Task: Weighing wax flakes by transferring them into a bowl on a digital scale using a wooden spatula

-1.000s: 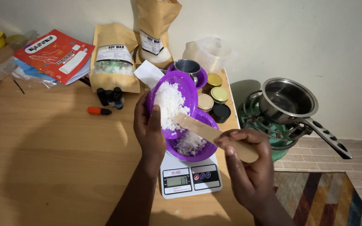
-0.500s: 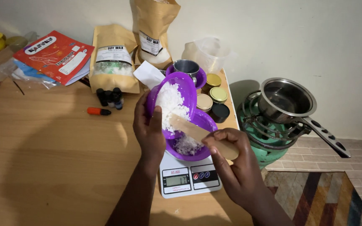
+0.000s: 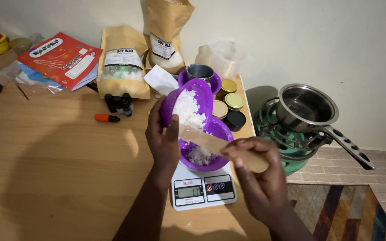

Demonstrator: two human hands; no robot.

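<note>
My left hand grips a purple bowl tilted on its side, full of white flakes. Below it a second purple bowl sits on a small white digital scale and holds a heap of the same flakes. My right hand holds a flat wooden stick whose blade reaches across into the tilted bowl's flakes.
Two brown paper pouches stand at the back, next to a red booklet, small dark bottles, an orange-capped marker, several lidded tins, a metal cup and a clear jug. A steel pot sits on a green burner right of the wooden table.
My right hand has drawn the wooden stick's handle in to the left and then out again, working the blade through the flakes of the tilted bowl. My left hand keeps the bowl tilted.
</note>
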